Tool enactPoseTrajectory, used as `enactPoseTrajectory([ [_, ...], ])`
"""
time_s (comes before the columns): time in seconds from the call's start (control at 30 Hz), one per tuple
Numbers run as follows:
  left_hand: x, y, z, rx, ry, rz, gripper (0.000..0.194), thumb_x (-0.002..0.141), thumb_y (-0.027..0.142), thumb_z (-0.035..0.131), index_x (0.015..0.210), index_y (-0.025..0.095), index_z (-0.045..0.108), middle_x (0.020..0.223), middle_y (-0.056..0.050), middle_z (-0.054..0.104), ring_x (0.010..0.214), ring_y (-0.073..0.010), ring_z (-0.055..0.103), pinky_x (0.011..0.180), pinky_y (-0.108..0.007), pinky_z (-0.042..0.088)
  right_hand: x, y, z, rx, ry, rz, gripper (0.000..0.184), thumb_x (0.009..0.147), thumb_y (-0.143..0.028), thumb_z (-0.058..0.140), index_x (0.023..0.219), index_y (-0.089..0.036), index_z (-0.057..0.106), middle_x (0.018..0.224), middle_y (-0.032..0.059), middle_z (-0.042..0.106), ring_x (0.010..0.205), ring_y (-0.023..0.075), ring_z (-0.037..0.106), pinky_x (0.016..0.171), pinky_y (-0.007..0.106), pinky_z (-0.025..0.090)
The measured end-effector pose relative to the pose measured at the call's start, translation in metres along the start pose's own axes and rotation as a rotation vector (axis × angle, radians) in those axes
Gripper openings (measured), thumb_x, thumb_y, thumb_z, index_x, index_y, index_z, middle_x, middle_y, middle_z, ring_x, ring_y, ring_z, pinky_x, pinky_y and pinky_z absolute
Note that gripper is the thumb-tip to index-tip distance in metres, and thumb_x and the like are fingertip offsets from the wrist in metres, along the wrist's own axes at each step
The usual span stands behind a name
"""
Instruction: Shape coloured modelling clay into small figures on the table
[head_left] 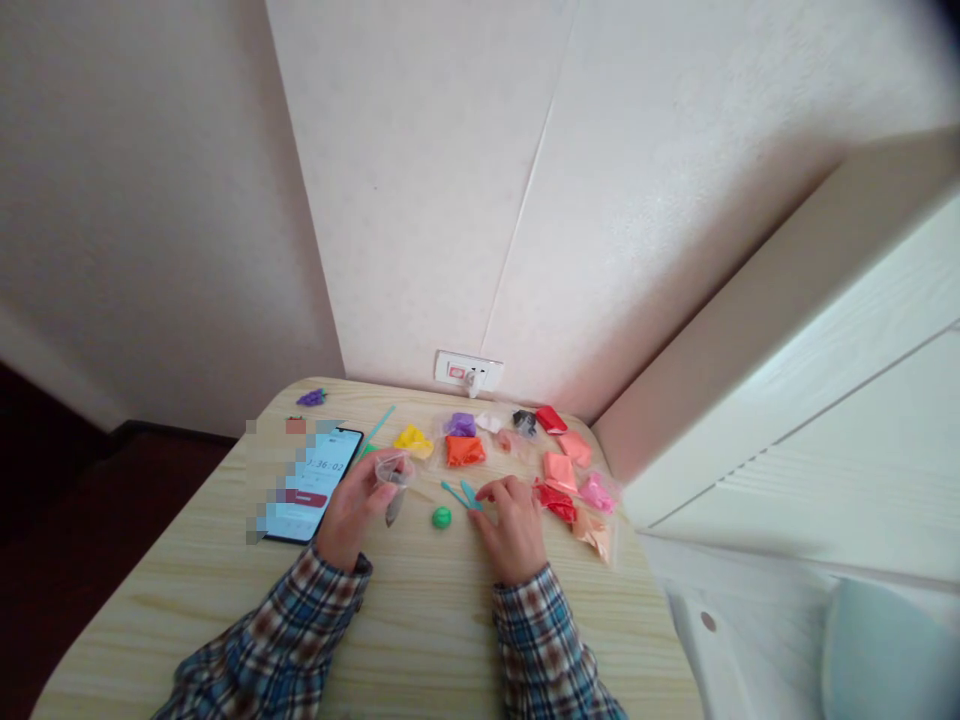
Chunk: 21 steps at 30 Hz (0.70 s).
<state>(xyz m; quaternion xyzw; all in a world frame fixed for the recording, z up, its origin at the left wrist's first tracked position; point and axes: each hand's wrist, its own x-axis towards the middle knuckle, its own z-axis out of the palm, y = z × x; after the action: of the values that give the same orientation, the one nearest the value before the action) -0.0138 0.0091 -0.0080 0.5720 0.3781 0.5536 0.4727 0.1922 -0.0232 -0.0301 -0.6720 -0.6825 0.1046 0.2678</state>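
My left hand [352, 510] is closed on a small clear plastic bag [395, 478] with something dark grey in it, held just above the wooden table [225, 600]. My right hand [514, 525] rests on the table with its fingers curled down on the end of a teal plastic tool [469, 493]. A small green clay ball [442, 517] lies between the two hands. Both wrists wear plaid sleeves.
Several small bags of coloured clay lie beyond and right of my hands: yellow [413, 440], orange [465, 451], purple [460, 424], red [551, 419], pink [598, 492]. A phone [315, 485] with a lit screen lies at left. A wall socket [469, 371] sits behind; white furniture [787, 450] borders the right.
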Motion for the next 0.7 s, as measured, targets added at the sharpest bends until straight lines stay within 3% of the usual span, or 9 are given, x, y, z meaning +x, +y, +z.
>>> enactPoseTrajectory([
  [0.2,0.002,0.0,0.003,-0.222,0.004,-0.069,0.038,0.067,0.043,0.067,0.097,0.02,0.062,0.088,-0.007,0.061,0.083,-0.0197,0.058,0.075,-0.038,0.052,0.001,-0.004,-0.006,-0.077,-0.005,0.009,0.003,0.076,-0.019,0.06,0.074,-0.02,0.059,0.084,0.0032,0.058,0.087,0.0211,0.052,0.078,0.036,0.03],
  [0.37,0.001,-0.001,0.005,-0.361,-0.002,-0.181,0.042,0.061,0.043,0.072,0.095,0.021,0.065,0.091,-0.007,0.063,0.083,-0.0193,0.059,0.065,-0.032,0.054,0.007,0.0,-0.022,0.008,0.247,-0.056,0.014,0.085,-0.028,0.049,0.079,-0.019,0.057,0.077,0.0025,0.062,0.072,0.0171,0.055,0.074,0.033,0.03],
  [0.53,0.001,-0.004,0.007,-0.298,-0.045,-0.173,0.047,0.058,0.048,0.072,0.094,0.018,0.067,0.086,-0.009,0.065,0.075,-0.0185,0.059,0.058,-0.029,0.051,0.008,0.007,-0.009,-0.138,0.112,-0.029,0.018,0.085,-0.02,0.046,0.069,-0.019,0.053,0.068,0.0027,0.062,0.064,0.0174,0.056,0.065,0.03,0.032],
  [0.7,0.0,-0.006,0.005,-0.252,-0.114,-0.191,0.054,0.058,0.054,0.069,0.095,0.014,0.068,0.08,-0.009,0.065,0.061,-0.014,0.054,0.053,-0.026,0.046,0.003,0.014,0.001,-0.159,0.13,-0.039,0.014,0.086,-0.024,0.045,0.074,-0.02,0.051,0.071,0.0031,0.062,0.065,0.0179,0.057,0.06,0.029,0.034],
])
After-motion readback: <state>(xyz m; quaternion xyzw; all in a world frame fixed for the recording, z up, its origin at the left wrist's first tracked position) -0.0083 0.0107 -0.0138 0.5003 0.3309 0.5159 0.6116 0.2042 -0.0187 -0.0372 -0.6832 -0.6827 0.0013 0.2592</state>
